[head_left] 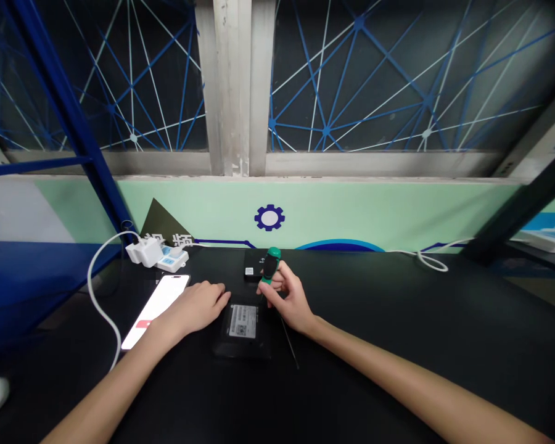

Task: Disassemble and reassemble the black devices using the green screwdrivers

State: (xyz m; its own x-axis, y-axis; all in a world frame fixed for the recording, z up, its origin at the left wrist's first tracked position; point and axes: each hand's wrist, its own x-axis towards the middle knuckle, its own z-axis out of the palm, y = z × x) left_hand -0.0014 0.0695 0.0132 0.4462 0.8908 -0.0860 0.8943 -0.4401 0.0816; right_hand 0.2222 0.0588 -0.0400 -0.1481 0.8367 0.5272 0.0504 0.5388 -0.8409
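My right hand (284,297) is shut on a screwdriver with a green and black handle (271,265), its thin shaft pointing down toward the table. Beneath it lies a flat black device (242,339) with a white label on top. My left hand (198,306) rests beside the device's left side, holding nothing, its fingertips close to the device's edge. The wrist of that hand lies over a smartphone (155,311) with a lit white screen. A second small black box (252,266) sits behind the hands, partly hidden by the screwdriver.
A white charger (143,251) with a white cable (97,296) and a small white-and-blue packet (171,260) lie at the far left of the black table (398,320). A thin dark rod (290,343) lies right of the device. A green wall panel (351,209) stands behind.
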